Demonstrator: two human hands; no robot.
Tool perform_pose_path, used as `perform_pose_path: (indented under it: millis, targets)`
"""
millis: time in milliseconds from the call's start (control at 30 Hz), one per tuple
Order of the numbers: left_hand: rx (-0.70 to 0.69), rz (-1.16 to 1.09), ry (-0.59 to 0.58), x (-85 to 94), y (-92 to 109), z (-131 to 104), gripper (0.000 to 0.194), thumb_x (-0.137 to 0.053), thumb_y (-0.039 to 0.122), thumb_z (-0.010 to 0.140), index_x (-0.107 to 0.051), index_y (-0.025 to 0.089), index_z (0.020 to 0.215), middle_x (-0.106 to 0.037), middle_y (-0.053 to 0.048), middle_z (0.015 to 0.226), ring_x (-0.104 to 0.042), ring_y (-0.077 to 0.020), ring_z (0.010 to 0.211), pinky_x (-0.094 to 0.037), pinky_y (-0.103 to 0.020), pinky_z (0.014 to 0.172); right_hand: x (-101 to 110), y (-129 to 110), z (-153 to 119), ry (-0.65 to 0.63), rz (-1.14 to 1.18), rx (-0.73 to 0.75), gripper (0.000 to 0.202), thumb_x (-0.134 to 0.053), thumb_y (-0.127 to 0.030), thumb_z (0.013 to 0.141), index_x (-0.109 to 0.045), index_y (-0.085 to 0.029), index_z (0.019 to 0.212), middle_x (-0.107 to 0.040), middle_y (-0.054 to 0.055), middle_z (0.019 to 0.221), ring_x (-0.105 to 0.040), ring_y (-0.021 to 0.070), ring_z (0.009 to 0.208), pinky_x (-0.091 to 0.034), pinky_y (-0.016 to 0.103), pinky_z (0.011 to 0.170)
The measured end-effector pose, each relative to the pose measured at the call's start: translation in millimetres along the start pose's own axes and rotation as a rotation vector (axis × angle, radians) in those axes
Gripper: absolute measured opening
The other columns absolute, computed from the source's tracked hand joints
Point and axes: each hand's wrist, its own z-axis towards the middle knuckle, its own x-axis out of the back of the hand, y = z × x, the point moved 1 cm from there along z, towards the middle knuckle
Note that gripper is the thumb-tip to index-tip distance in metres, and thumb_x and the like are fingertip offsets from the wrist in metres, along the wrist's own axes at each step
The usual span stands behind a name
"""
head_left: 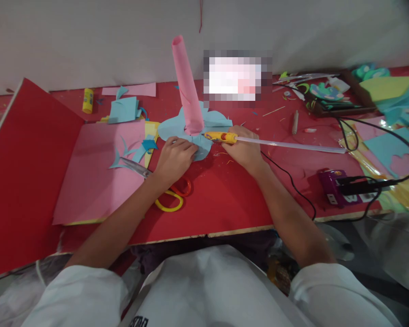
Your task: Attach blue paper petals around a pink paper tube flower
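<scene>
My right hand [242, 147] grips the glue gun [222, 137]; my left hand [177, 156] touches the blue flower [170, 127], pinching or not I cannot tell; scissors [135, 168] could snag that forearm [131, 206]; a slipped nozzle [205, 135] might topple the tilted pink tube [187, 84] standing there; room lies inside the table edge [236, 232], wall [139, 41] beyond.

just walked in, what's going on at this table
A person's right hand holds a yellow glue gun, with a clear stick running out of its back and its tip close to the base of a pink tube. The tube stands on a blue flower, and the left hand is on the flower's near side. Scissors lie under the left forearm.
</scene>
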Motion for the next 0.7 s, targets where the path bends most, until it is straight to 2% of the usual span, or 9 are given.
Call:
perform_pose_path:
  millis: [133,200,300,400,500,600,700]
  targets:
    - [-0.012,-0.003,-0.012,3.9,2.9,-3.3,0.023,-0.056,0.010,0.093,-0.075,0.019,0.103,-0.080,-0.008,0.108,-0.072,-0.0288,0.103,-0.045,-0.049,0.097,1.0,-1.7,-0.1,-0.011,-0.009,-0.002,0.003,-0.061,-0.025,0.089,-0.062,-0.023,0.090,-0.073,0.009,0.103,-0.063,0.0274,0.099,-0.036,0.035,0.074]
    - [-0.016,-0.020,-0.013,5.5,3.0,-4.8,0.020,-0.059,0.015,0.095,-0.075,0.019,0.106,-0.080,-0.010,0.111,-0.072,-0.0295,0.104,-0.045,-0.049,0.097,0.8,-1.8,-0.2,-0.010,-0.018,-0.004,0.003,-0.061,-0.026,0.089,-0.062,-0.022,0.089,-0.073,0.009,0.102,-0.063,0.0274,0.098,-0.035,0.035,0.073]
    - [-0.024,-0.041,-0.013,7.9,2.5,-6.7,0.020,-0.068,0.031,0.097,-0.075,0.018,0.110,-0.079,-0.011,0.116,-0.071,-0.0317,0.106,-0.045,-0.050,0.098,-0.5,-0.9,-0.6,0.006,-0.029,-0.002,0.004,-0.061,-0.026,0.088,-0.062,-0.022,0.090,-0.073,0.009,0.102,-0.063,0.0275,0.097,-0.034,0.035,0.072]
    - [-0.026,-0.065,-0.017,10.3,3.0,-8.0,0.037,-0.072,0.050,0.095,-0.076,0.017,0.111,-0.078,-0.012,0.118,-0.070,-0.0338,0.109,-0.046,-0.051,0.096,-2.3,0.3,-0.8,0.019,-0.036,0.009,0.004,-0.062,-0.025,0.088,-0.062,-0.022,0.091,-0.073,0.009,0.102,-0.063,0.0276,0.097,-0.035,0.035,0.072]
    - [-0.027,-0.092,-0.014,11.9,4.0,-8.7,0.044,-0.067,0.057,0.097,-0.076,0.017,0.111,-0.077,-0.013,0.119,-0.068,-0.0340,0.111,-0.047,-0.050,0.097,-3.8,0.9,-0.7,0.017,-0.037,0.018,0.005,-0.062,-0.025,0.088,-0.062,-0.023,0.091,-0.073,0.009,0.102,-0.063,0.0278,0.097,-0.036,0.035,0.072]
    - [-0.012,-0.090,-0.019,10.7,3.6,-8.6,0.034,-0.059,0.045,0.104,-0.076,0.017,0.111,-0.077,-0.011,0.119,-0.068,-0.0320,0.110,-0.048,-0.049,0.096,-4.6,-0.3,-0.5,0.011,-0.042,0.014,0.006,-0.062,-0.026,0.088,-0.063,-0.023,0.092,-0.073,0.009,0.102,-0.064,0.0280,0.097,-0.037,0.035,0.072]
    - [0.002,-0.075,-0.042,7.8,2.2,-8.1,0.022,-0.058,0.027,0.103,-0.076,0.018,0.113,-0.077,-0.009,0.122,-0.067,-0.0307,0.110,-0.049,-0.048,0.094,-3.9,-3.2,-0.6,0.002,-0.048,0.013,0.005,-0.062,-0.026,0.088,-0.064,-0.023,0.091,-0.073,0.009,0.100,-0.064,0.0277,0.094,-0.037,0.036,0.071]
